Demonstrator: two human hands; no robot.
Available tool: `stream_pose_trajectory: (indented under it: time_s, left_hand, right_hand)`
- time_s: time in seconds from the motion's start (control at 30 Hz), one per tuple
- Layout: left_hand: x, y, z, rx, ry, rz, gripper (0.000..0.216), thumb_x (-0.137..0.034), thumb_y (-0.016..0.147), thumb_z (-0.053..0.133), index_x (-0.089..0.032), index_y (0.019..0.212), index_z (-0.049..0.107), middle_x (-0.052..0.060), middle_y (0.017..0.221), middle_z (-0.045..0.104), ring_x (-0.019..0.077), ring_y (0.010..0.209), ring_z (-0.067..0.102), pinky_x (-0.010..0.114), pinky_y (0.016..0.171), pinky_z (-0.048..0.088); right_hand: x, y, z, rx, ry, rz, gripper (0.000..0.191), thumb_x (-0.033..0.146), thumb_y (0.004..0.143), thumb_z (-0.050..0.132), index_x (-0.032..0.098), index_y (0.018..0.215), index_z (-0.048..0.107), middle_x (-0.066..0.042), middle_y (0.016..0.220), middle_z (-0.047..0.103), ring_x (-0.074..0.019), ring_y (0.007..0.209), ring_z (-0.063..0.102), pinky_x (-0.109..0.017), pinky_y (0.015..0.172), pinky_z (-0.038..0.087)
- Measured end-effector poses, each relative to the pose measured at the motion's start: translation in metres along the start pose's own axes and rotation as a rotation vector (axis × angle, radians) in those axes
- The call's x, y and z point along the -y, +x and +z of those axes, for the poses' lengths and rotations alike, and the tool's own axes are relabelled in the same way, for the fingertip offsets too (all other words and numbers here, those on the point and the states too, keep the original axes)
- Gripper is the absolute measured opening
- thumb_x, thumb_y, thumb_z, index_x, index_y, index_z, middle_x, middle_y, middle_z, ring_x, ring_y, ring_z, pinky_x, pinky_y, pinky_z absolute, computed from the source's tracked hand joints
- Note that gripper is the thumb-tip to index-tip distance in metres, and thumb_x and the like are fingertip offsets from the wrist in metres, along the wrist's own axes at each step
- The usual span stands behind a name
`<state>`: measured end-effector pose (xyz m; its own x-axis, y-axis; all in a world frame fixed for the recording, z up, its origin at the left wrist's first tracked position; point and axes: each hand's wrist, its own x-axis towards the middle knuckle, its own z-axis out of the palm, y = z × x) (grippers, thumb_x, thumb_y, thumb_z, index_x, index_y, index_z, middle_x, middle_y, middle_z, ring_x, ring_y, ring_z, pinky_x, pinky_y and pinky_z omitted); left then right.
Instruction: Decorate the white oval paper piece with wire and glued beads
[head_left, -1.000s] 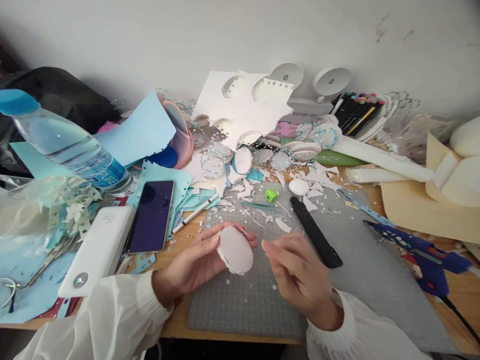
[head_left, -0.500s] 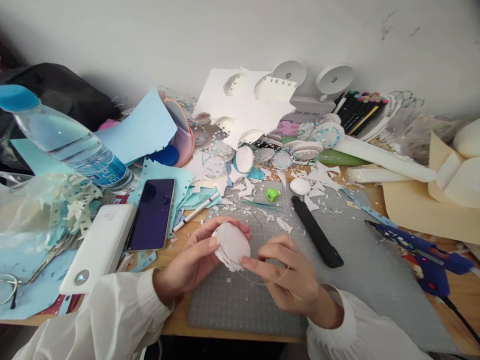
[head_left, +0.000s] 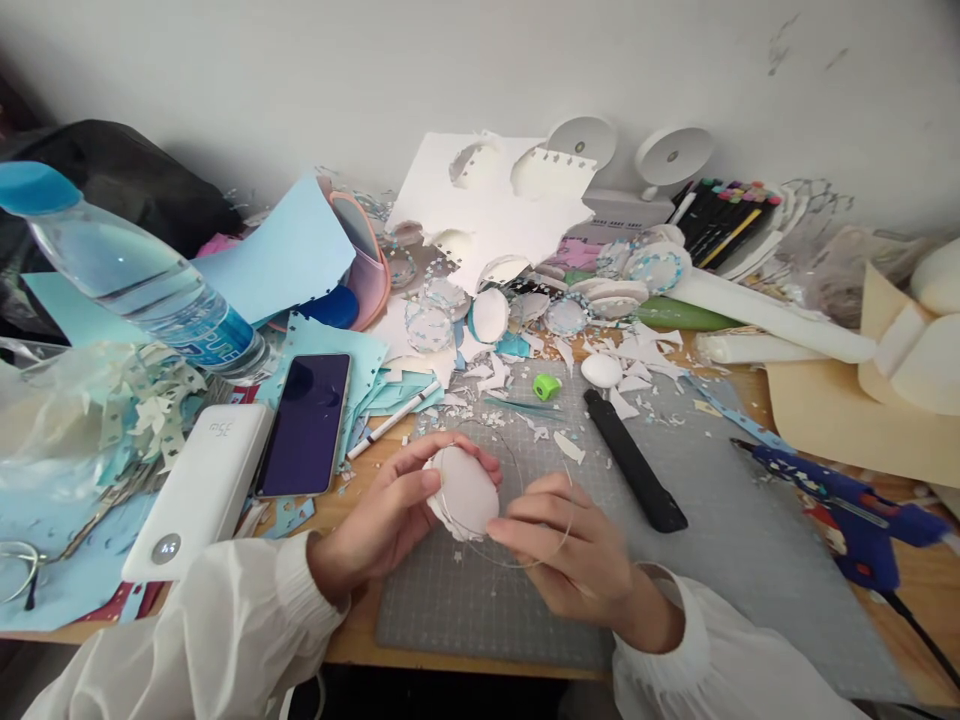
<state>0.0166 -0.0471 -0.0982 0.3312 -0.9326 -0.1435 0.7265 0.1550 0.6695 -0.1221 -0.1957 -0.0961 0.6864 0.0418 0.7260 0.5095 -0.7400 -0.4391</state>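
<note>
My left hand [head_left: 401, 500] is closed around a white oval paper piece [head_left: 466, 490], thumb on its near face and fingers behind its far edge. Thin wire [head_left: 517, 470] loops across the oval's front and out to the right. Bent inward, my right hand [head_left: 566, 545] pinches that wire close to the oval's lower right edge. A small star dangles below the oval. Both hands are just above a grey cutting mat [head_left: 450, 620]. A black-handled cutter [head_left: 634, 460] lies to the right of them, and a small green object [head_left: 546, 387] sits beyond.
Paper scraps and beaded ovals [head_left: 566, 315] crowd the back. At left are a phone [head_left: 306, 425], a white power bank [head_left: 199, 490] and a water bottle [head_left: 150, 280]. A blue glue gun [head_left: 847, 505] lies at right, its cord running off the near edge.
The wire loop between the oval and my right hand has shifted and shows a wider curve. My right hand's fingertips have moved slightly; my left hand keeps its hold.
</note>
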Motion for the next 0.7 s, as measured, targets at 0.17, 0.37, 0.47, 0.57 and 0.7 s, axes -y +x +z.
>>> stream_pose_trajectory:
  time_s: [0.17, 0.37, 0.47, 0.57, 0.7]
  left_hand:
    - [-0.005, 0.003, 0.004, -0.016, -0.062, -0.078, 0.041, -0.044, 0.075, 0.077, -0.015, 0.103, 0.071, 0.01, 0.104, 0.074, 0.0229, 0.095, 0.07, 0.028, 0.079, 0.056]
    - [-0.003, 0.002, 0.002, 0.008, -0.093, -0.095, 0.042, -0.048, 0.08, 0.074, -0.017, 0.108, 0.072, 0.01, 0.109, 0.075, 0.0234, 0.1, 0.071, 0.031, 0.086, 0.056]
    - [-0.001, 0.002, -0.002, -0.005, -0.094, -0.122, 0.045, -0.051, 0.086, 0.066, -0.016, 0.115, 0.07, 0.013, 0.115, 0.074, 0.0245, 0.105, 0.07, 0.033, 0.092, 0.053]
    - [-0.001, 0.004, -0.004, -0.027, -0.054, -0.119, 0.047, -0.05, 0.09, 0.061, -0.014, 0.119, 0.068, 0.016, 0.116, 0.073, 0.0266, 0.105, 0.07, 0.035, 0.092, 0.052]
    - [-0.007, 0.004, -0.002, -0.099, 0.059, -0.014, 0.043, -0.047, 0.088, 0.065, -0.014, 0.115, 0.068, 0.015, 0.113, 0.074, 0.0296, 0.108, 0.068, 0.038, 0.093, 0.05]
  right_hand:
    - [0.001, -0.001, -0.001, -0.007, -0.044, 0.019, 0.031, 0.001, 0.089, 0.046, 0.017, 0.109, 0.063, -0.007, 0.093, 0.065, -0.0143, 0.084, 0.062, -0.03, 0.073, 0.052]
    - [0.006, 0.002, -0.003, -0.025, -0.029, 0.073, 0.031, 0.001, 0.088, 0.05, 0.021, 0.107, 0.065, -0.004, 0.091, 0.065, -0.0131, 0.081, 0.064, -0.028, 0.071, 0.053]
    - [0.005, 0.001, -0.008, -0.147, -0.053, 0.159, 0.034, 0.0, 0.086, 0.053, 0.024, 0.107, 0.066, -0.004, 0.089, 0.065, -0.0144, 0.078, 0.063, -0.03, 0.067, 0.053]
    - [0.001, -0.003, -0.012, -0.348, -0.138, 0.283, 0.037, 0.0, 0.085, 0.056, 0.028, 0.106, 0.067, -0.003, 0.091, 0.065, -0.0161, 0.078, 0.062, -0.031, 0.064, 0.052]
    - [-0.012, -0.009, -0.009, -0.516, -0.209, 0.406, 0.031, 0.003, 0.086, 0.059, 0.028, 0.102, 0.07, -0.003, 0.093, 0.065, -0.0144, 0.074, 0.062, -0.029, 0.06, 0.051]
